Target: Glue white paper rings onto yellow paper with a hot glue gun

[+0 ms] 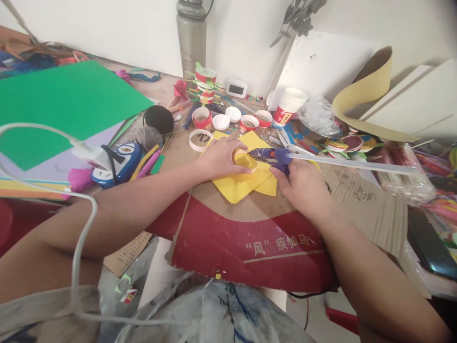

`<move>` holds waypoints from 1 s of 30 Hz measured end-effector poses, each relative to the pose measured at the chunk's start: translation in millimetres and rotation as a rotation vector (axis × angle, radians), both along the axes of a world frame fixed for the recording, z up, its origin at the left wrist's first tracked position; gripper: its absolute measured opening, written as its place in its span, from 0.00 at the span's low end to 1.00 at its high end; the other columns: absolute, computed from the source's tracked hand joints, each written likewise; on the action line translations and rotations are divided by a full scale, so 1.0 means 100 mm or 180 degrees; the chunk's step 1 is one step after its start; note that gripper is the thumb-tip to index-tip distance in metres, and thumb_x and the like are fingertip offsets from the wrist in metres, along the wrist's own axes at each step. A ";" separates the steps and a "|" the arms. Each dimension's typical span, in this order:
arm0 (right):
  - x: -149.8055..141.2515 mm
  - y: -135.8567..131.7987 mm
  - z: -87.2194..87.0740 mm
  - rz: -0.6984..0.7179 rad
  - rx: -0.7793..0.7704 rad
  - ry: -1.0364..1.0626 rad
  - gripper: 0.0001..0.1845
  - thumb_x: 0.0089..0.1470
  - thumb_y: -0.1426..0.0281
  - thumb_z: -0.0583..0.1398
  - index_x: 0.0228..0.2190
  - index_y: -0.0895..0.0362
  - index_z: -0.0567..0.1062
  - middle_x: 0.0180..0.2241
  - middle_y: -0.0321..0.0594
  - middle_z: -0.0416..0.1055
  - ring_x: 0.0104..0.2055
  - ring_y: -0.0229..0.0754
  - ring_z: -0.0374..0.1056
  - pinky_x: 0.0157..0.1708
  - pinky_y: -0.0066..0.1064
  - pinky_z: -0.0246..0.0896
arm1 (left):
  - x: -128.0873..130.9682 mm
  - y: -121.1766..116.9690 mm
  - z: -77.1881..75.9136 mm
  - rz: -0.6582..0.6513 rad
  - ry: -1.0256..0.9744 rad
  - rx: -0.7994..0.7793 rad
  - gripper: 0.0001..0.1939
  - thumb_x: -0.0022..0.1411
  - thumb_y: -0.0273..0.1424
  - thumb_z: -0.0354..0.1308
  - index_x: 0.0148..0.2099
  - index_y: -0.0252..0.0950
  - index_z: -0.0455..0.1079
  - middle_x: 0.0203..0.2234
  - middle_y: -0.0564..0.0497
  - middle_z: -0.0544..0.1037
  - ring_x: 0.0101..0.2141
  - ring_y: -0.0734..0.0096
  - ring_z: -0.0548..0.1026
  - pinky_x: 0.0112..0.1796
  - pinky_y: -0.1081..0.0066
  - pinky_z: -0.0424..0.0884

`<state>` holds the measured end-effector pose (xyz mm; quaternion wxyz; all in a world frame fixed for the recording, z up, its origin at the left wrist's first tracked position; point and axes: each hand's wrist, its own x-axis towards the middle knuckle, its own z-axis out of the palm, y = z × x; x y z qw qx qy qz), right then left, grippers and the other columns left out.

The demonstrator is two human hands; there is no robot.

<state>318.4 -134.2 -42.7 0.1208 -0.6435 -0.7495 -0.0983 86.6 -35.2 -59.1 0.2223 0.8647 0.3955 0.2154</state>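
Note:
My left hand point(226, 155) curls its thumb and fingers around a small paper ring point(253, 167), which rests on yellow paper sheets point(232, 188). In my right hand point(307, 186) is a blue hot glue gun point(274, 156), its nozzle pointing left at the ring's rim. A long translucent glue stick point(350, 164) sticks out of the gun's back toward the right. The sheets overlap on a brown and red cardboard piece point(246, 257). Just behind my left hand stands a white paper ring point(200, 140).
Cut cup rings point(202, 117) and a stack of paper cups point(290, 105) stand behind the sheets. At the left are green paper point(71, 109) and a white cable point(80, 247) passing over my left arm. Scissors point(285, 140) and corrugated cardboard point(364, 205) lie at the right.

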 end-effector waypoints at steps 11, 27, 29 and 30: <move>-0.18 -0.13 0.10 -0.0058 0.0066 -0.0303 0.21 0.71 0.63 0.54 0.55 0.63 0.76 0.43 0.58 0.80 0.45 0.59 0.77 0.44 0.45 0.68 | 0.02 0.02 -0.01 -0.0015 -0.0045 -0.0059 0.32 0.55 0.52 0.72 0.57 0.42 0.79 0.59 0.44 0.81 0.62 0.43 0.75 0.64 0.47 0.68; -0.16 0.10 -0.03 0.0013 0.0040 -0.0076 0.27 0.71 0.57 0.50 0.50 0.65 0.78 0.42 0.63 0.81 0.44 0.64 0.77 0.44 0.50 0.71 | 0.05 0.06 -0.07 0.0013 -0.0006 0.0144 0.30 0.53 0.55 0.72 0.51 0.42 0.79 0.50 0.45 0.83 0.54 0.47 0.78 0.55 0.53 0.71; -0.16 0.11 -0.04 0.0020 0.0072 -0.0043 0.28 0.71 0.56 0.50 0.49 0.64 0.78 0.41 0.62 0.81 0.43 0.63 0.76 0.43 0.49 0.70 | 0.05 0.07 -0.07 0.0008 0.0011 0.0150 0.30 0.53 0.55 0.72 0.51 0.42 0.79 0.50 0.46 0.83 0.54 0.48 0.78 0.55 0.54 0.71; -0.17 0.12 -0.04 0.0005 0.0066 -0.0036 0.28 0.71 0.56 0.49 0.48 0.64 0.79 0.40 0.62 0.81 0.43 0.63 0.76 0.43 0.49 0.70 | 0.06 0.07 -0.07 0.0010 0.0015 0.0149 0.30 0.53 0.55 0.72 0.51 0.41 0.79 0.50 0.45 0.83 0.54 0.48 0.78 0.55 0.54 0.71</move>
